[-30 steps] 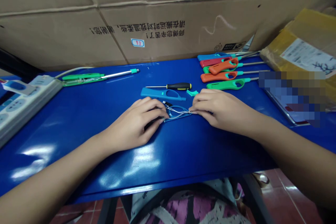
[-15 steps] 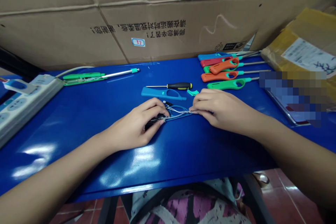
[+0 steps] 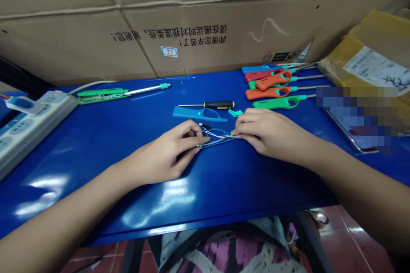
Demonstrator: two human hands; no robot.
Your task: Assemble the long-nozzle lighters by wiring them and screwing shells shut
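Observation:
Between my hands lies a blue lighter half-shell (image 3: 221,140) with thin white wires (image 3: 215,135) and a tube along it. My left hand (image 3: 174,147) grips its left end, thumb at the near edge and a finger reaching over the top. That end is hidden under the fingers. At the other end, my right hand (image 3: 264,130) pinches the shell's narrow tip together with the wires. A small black part (image 3: 205,126) on a wire sticks out just beyond the shell. Behind it sit another blue shell half (image 3: 195,114), a screwdriver (image 3: 219,105) and a green trigger piece (image 3: 235,113).
Several long-necked lighters (image 3: 275,103) are stacked at the back right, near a taped parcel (image 3: 368,57) and a phone-like slab (image 3: 349,130). An opened green lighter (image 3: 105,96) lies beside a power strip (image 3: 35,123). A large carton (image 3: 179,17) walls the back.
A finger of my left hand has slid to the right over the shell. The black part seen under that hand is now covered. My right hand stays in place.

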